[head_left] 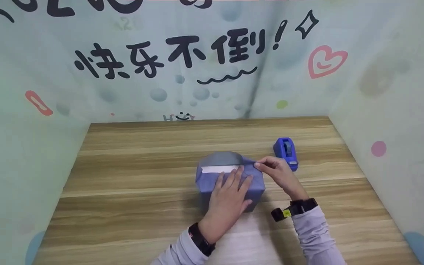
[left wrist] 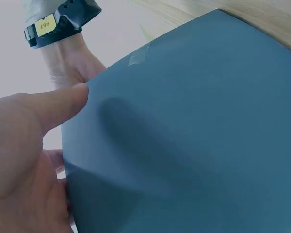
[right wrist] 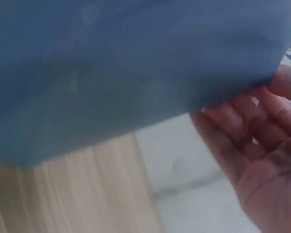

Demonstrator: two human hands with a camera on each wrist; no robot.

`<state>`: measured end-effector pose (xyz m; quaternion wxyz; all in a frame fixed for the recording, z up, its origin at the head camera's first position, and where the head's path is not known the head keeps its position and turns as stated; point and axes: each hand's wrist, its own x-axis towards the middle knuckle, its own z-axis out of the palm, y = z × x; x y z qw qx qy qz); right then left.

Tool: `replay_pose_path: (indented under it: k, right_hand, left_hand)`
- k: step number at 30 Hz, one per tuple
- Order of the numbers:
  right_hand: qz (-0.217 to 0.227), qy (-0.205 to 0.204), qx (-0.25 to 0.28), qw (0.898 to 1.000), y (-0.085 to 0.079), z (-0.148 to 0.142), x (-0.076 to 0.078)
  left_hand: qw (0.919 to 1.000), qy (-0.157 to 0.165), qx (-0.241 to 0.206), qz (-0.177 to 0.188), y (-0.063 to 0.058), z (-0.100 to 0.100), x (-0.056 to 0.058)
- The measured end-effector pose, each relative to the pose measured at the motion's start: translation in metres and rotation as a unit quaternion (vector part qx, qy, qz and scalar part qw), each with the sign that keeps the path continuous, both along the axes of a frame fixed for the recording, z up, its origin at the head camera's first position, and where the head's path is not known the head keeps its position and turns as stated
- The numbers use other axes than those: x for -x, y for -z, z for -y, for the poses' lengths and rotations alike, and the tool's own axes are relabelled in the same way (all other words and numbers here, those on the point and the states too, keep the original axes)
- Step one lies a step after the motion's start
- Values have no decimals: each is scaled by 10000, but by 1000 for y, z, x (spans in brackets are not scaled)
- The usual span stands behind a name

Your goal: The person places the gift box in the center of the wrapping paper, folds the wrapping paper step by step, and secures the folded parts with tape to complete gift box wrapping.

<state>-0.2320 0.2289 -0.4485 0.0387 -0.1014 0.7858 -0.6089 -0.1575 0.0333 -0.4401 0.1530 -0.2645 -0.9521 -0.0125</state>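
Note:
A box (head_left: 230,200) wrapped in blue-purple paper stands on the wooden table, with a white strip (head_left: 217,169) of its top showing through. A curved flap of the wrapping paper (head_left: 223,158) rises at its far side. My left hand (head_left: 228,198) rests on the top with fingers spread and straight, its thumb at the near right edge. At the far right corner my right hand (head_left: 280,175) pinches the edge of the paper between thumb and fingers. In the left wrist view, a piece of clear tape (left wrist: 138,55) sticks to the blue paper face near its edge.
A blue tape dispenser (head_left: 286,152) stands just behind and right of the right hand. Printed cloth walls (head_left: 197,103) enclose the wooden table (head_left: 131,184) at the back and both sides. Each wrist wears a black band (head_left: 201,239).

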Motion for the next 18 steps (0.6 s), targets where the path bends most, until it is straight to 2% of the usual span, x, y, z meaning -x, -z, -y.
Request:
replay_pose_path:
  k: [3, 8, 10, 15, 18]
  right_hand:
    - [-465, -66, -439, 9979, -10, 2, -3]
    - [-786, -212, -795, 9935, -24, 9, -7]
    - [-944, -143, -982, 9906, -22, 8, -4]
    - [-1614, -100, -1528, 9749, -20, 14, 11]
    - [-1821, -276, -1714, 9678, -33, 24, 17]
  left_hand:
    - [9998, -117, 92, -137, 1, -4, 0]
    - [9994, -117, 154, -302, 2, -3, 0]
    - [9992, -53, 142, -371, 3, -2, 1]
    - [9987, 9, 195, -466, 5, 0, 1]
    - [9985, 27, 279, -476, 7, 1, 0]
